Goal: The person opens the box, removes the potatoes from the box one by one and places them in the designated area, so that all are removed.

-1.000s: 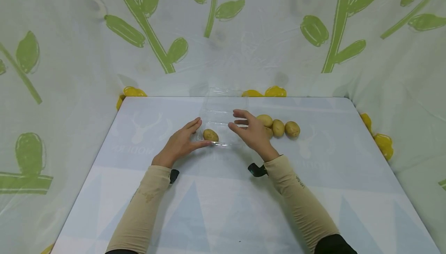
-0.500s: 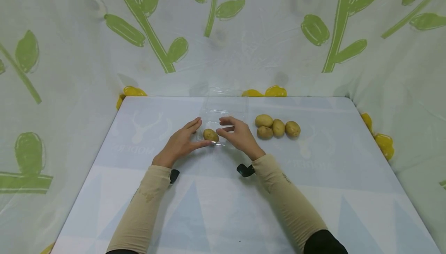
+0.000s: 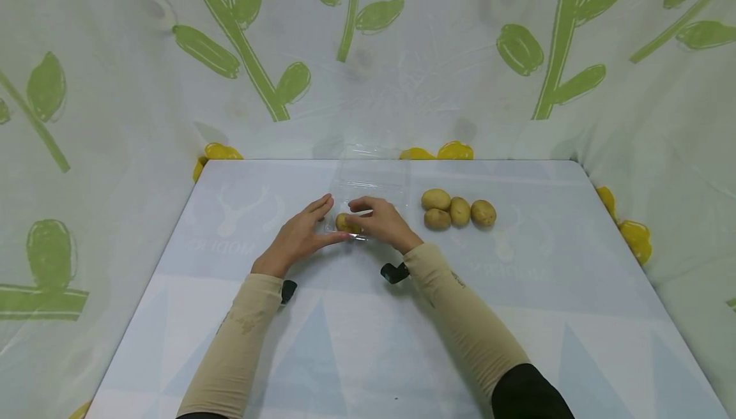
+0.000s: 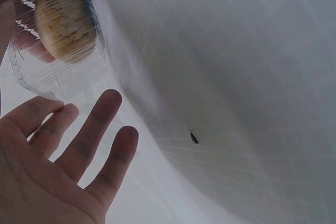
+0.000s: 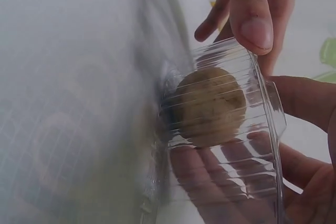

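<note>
In the head view, a clear plastic hinged container [image 3: 374,193] stands with its lid raised at the back. My left hand [image 3: 298,240] steadies its front left corner, the thumb along the front rim and the other fingers at the left side. Inside that corner lies a potato [image 3: 342,222], seen through the ribbed wall in the left wrist view. My right hand [image 3: 384,222] reaches into the container, its thumb and curled fingers about the potato, covering part of it. Some of these fingers [image 5: 197,169] show through the plastic in the right wrist view.
Several potatoes [image 3: 459,211] lie grouped to the right of the container. The pale patterned table [image 3: 356,355] extends in front of the hands. A leaf-patterned curtain [image 3: 437,87] hangs behind the table's far edge.
My right hand has moved left from near the grouped potatoes into the container, onto the potato there. My left hand and the container have stayed in place.
</note>
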The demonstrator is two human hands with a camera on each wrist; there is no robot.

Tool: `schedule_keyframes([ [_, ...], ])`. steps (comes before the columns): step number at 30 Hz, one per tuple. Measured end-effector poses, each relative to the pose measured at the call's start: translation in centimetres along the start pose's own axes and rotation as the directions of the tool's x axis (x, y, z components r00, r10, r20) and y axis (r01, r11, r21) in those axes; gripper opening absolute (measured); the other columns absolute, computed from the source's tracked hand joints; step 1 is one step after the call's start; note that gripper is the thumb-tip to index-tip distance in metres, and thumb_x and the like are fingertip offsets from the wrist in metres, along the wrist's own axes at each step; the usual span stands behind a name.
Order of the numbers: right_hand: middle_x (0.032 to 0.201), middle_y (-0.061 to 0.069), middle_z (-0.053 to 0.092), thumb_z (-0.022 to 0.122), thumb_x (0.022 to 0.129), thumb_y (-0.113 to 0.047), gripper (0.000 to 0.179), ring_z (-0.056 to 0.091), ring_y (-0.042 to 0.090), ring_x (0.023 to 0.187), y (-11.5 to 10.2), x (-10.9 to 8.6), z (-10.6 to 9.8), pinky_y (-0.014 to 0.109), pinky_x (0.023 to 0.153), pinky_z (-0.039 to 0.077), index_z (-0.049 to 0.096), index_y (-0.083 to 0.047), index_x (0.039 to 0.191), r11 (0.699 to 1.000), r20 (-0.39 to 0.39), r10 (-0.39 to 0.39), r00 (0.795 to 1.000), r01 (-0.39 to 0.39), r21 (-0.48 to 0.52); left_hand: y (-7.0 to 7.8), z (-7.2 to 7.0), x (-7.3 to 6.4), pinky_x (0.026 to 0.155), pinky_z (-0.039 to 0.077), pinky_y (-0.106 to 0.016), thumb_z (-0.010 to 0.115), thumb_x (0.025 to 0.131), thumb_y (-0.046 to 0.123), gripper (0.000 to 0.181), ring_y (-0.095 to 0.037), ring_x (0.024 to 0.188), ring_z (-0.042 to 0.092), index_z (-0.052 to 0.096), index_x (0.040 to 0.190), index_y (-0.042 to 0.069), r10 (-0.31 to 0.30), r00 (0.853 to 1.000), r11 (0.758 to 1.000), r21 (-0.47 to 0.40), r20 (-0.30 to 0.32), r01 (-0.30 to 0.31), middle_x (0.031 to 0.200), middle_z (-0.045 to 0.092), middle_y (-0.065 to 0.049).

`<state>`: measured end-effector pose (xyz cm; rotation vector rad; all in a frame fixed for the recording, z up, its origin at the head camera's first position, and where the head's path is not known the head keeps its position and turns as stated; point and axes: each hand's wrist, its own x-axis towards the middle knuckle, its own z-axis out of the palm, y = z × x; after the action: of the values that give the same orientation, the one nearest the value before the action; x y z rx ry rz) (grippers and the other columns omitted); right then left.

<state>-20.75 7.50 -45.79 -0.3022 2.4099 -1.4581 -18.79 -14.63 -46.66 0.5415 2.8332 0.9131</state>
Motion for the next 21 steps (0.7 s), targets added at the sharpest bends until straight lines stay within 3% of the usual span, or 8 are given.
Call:
schedule_keyframes([
  [9,0.13,0.004,0.066,0.073,0.095,-0.034,0.048,0.066,0.022,0.117,0.0,0.8,0.2,0.034,0.091,0.057,0.066,-0.008,0.134,1.0,0.067,0.006,0.998,-0.006,0.006,-0.1,0.0,0.0,0.119,0.031,-0.048,0.07,0.084,0.068,0.1,-0.021,0.151,0.028,0.034,0.159,0.013,0.007,1.0,1.0,-0.007,-0.002,-0.007,0.166,0.026,0.005],
  [21,0.134,0.006,0.064,0.074,0.093,-0.042,0.056,0.061,0.022,0.121,0.1,1.0,0.5,0.039,0.102,0.05,0.065,-0.007,0.134,0.997,0.094,0.042,0.995,-0.037,-0.062,-0.1,0.1,0.0,0.118,0.031,-0.049,0.066,0.083,0.074,0.103,-0.021,0.151,0.027,0.033,0.159,0.014,-0.007,1.0,1.0,-0.02,0.005,0.007,0.166,0.024,0.007],
])
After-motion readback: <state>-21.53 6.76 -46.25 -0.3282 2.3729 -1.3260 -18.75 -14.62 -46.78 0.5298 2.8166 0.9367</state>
